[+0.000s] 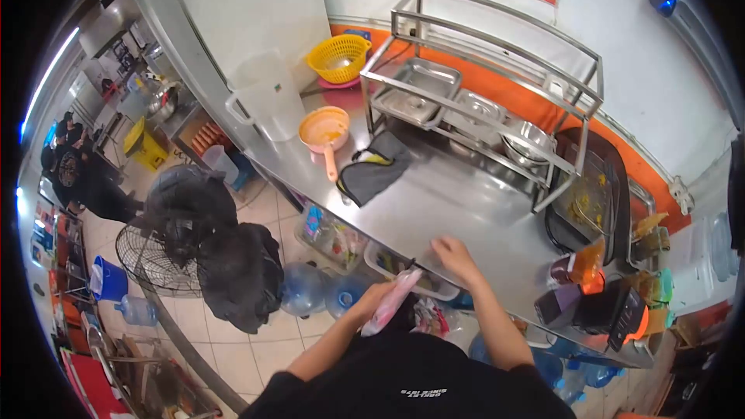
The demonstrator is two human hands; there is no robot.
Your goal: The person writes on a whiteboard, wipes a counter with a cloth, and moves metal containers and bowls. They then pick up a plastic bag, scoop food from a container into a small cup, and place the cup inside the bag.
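My left hand is closed around a pink, partly see-through plastic bag, held upright in front of my body at the table's near edge. A small dark tip sticks out at the top of the bag. My right hand is just above or on the steel table, right of the bag, its fingers bent together; what they hold, if anything, is hidden. Farther up the table lie a dark grey cloth and an orange pan with its handle toward me.
A steel rack with metal trays stands at the back. A dark tray and several containers are at right, a clear pitcher and yellow colander at left. Water jugs and a fan stand on the floor.
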